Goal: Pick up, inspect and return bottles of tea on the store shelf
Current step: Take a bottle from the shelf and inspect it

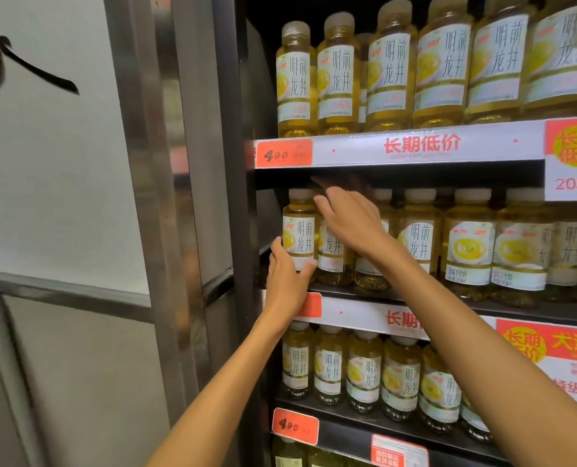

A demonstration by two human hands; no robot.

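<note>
Single head-worn wide-angle view, facing forward, slightly down, close to store shelf (415, 150); both forearms reach in from bottom edge; wall fills left side.

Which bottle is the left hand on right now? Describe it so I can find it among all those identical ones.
Start at the dark shelf upright on the unit's left edge, then go to the middle shelf, below the upper orange 4.90 price tag. The bottle is the leftmost there, next to the upright. Unlike its neighbours, the left hand grips its lower part.
</note>
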